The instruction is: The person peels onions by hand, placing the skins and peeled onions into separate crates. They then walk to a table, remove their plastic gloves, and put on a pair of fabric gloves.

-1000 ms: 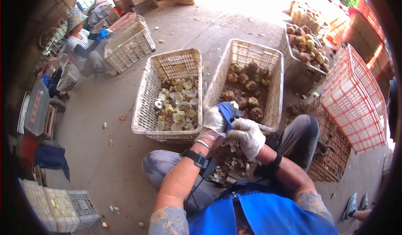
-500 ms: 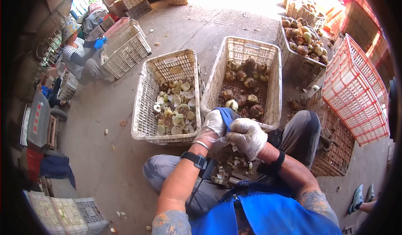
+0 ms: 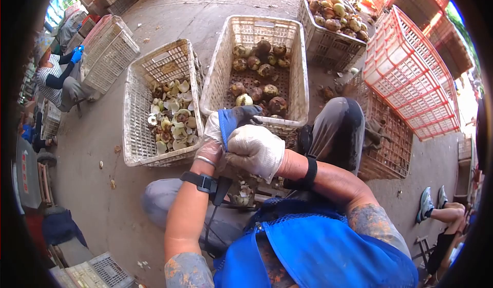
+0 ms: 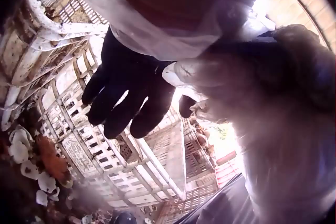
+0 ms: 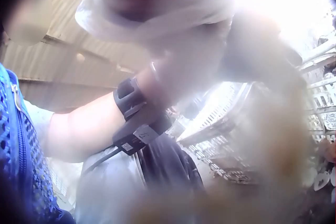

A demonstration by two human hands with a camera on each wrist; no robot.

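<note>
In the head view the left hand [image 3: 226, 126] wears clear plastic with a blue-and-dark glove [image 3: 240, 114] over it. The right hand [image 3: 257, 149], in a whitish glove, has curled fingers pinching the blue cuff [image 3: 224, 126]. From the left wrist, the dark glove's fingers [image 4: 128, 100] hang spread and straight, with the pale-gloved right hand [image 4: 283, 113] blurred beside them. The right wrist view is mostly blurred; a strapped left forearm [image 5: 84, 129] crosses it. Both hands are just in front of a crate [image 3: 205, 100] of round brown-and-green produce [image 3: 265, 71].
A crate [image 3: 134, 152] of pale peelings [image 3: 177, 123] stands left of the produce crate. At right are a full crate [image 3: 328, 46], a red-and-white crate [image 3: 411, 77] and a brown crate [image 3: 390, 144]. A seated person [image 3: 54, 77] works at far left; another person's legs [image 3: 447, 213] show lower right.
The head view has shifted, so the crates appear farther left and higher. The dark fingers of the left glove now show, pointing right, while the right hand still pinches its cuff.
</note>
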